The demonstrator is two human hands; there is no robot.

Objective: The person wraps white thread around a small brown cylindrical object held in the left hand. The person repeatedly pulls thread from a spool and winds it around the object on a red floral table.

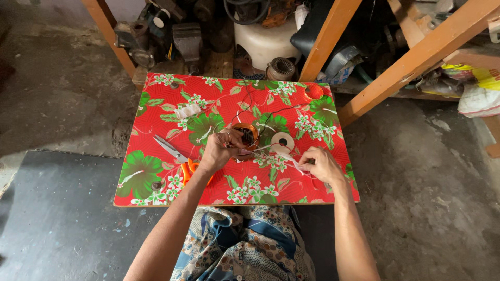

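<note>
lap: patterned blue and cream fabric (245, 244) at the bottom of the view, right under the near edge of the board
board: low table top (156, 114) covered in red cloth with green leaves and white flowers, sitting on a grey concrete floor (62, 93)
right hand: right hand (323, 165) near the front right part of the board, fingers pinched narrow on a strip of white tape (292, 162) that runs back to the roll
left hand: left hand (223, 151) around the middle, fingers curled on the near side of the copper wire coil (246, 134); can't tell how tight the hold is
tape roll: small white tape roll (283, 142) lying flat, just right of the coil, between the two hands
scissors: orange-handled scissors (177, 156) lying left of the left hand, handles partly under the wrist
small stuff: dark round bit (156, 185) near the front left corner, folded white piece (187, 110) further back
wires: thin dark wires (260, 106) trailing from the coil towards the far edge
behind: orange wooden frame legs (416, 57), a white plastic container (265, 41) and a pile of dark metal parts (182, 36) beneath the frame
</note>
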